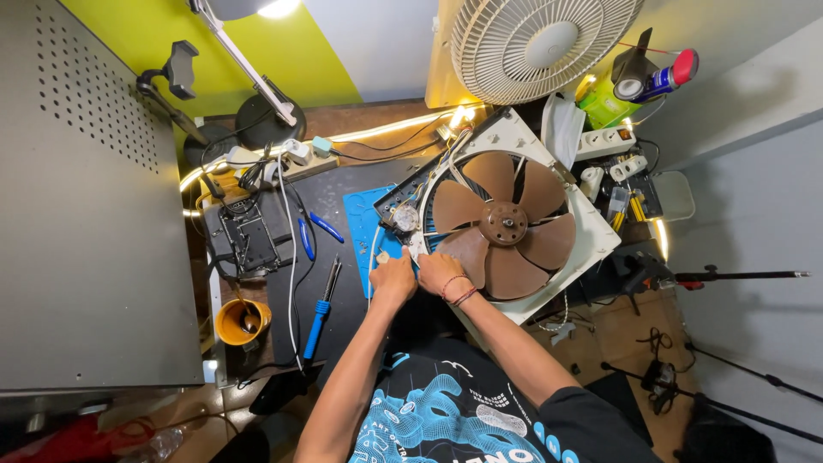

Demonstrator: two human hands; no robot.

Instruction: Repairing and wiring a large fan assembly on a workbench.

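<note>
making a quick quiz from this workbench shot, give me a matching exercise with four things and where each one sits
Things:
1. box fan
2. orange cup
3. blue-handled screwdriver
4. spray can

Places:
A. far right corner, lying beside a green container
B. near left edge of the desk, by the grey cabinet
C. on the dark desk surface, left of the left hand
D. middle of the desk, with both hands at its near-left corner, the right hand on its white frame

Pairs: 1-D, 2-B, 3-C, 4-A
</note>
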